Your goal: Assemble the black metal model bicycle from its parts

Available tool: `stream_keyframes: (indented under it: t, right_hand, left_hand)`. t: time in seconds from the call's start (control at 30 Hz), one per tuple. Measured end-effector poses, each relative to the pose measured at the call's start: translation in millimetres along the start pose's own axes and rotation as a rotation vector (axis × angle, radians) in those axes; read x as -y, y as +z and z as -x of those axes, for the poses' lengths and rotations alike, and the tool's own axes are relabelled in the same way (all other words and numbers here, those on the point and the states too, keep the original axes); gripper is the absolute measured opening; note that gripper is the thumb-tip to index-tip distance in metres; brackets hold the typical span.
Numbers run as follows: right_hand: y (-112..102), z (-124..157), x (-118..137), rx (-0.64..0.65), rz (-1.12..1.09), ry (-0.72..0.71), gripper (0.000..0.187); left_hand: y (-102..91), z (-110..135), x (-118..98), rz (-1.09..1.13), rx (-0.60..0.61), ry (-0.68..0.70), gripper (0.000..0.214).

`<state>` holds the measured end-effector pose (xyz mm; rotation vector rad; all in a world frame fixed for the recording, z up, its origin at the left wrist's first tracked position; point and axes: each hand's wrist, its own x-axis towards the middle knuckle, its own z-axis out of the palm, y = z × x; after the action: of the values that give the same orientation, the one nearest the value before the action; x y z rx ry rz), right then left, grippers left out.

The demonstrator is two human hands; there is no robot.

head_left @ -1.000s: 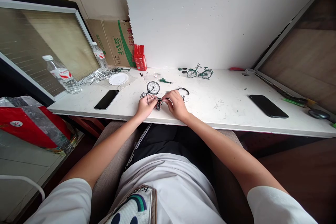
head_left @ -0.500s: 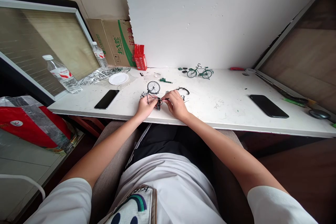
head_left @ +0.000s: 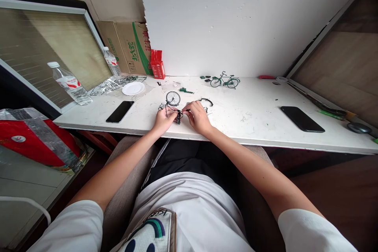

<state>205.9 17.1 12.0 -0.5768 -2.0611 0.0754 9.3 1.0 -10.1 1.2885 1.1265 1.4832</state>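
My left hand (head_left: 164,120) is closed around the frame of a small black model bicycle (head_left: 173,99), just above the front part of the table. One spoked wheel of the model stands up beyond my fingers, and its handlebar end shows to the left. My right hand (head_left: 198,117) is pinched at the model's other end, its fingertips close to those of the left. Whatever lies between the right fingertips is too small to make out. A black curved part (head_left: 207,100) rests just behind my right hand. Farther back lies a green part (head_left: 186,90).
A finished green model bicycle (head_left: 225,81) stands near the white board at the back. Phones lie left (head_left: 120,112) and right (head_left: 302,119). Two water bottles, a white plate (head_left: 133,88), part sprues and a red box (head_left: 158,65) are at the back left; a mouse (head_left: 359,128) is far right.
Both hands stay at the same spot on the black model bicycle. The wheel and my right fingertips have shifted only very slightly.
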Motion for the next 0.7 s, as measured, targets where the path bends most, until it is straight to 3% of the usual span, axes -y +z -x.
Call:
stream_keyframes:
  t: [0.47, 0.7]
  right_hand:
    - [-2, 0, 4, 0.05, 0.046, -0.051, 0.022]
    - [-5, 0, 9, 0.042, 0.015, -0.053, 0.035]
  left_hand:
    - [0.7, 0, -1, -0.008, -0.024, -0.003, 0.031]
    - [0.0, -1, 1, -0.005, -0.013, 0.0, 0.028]
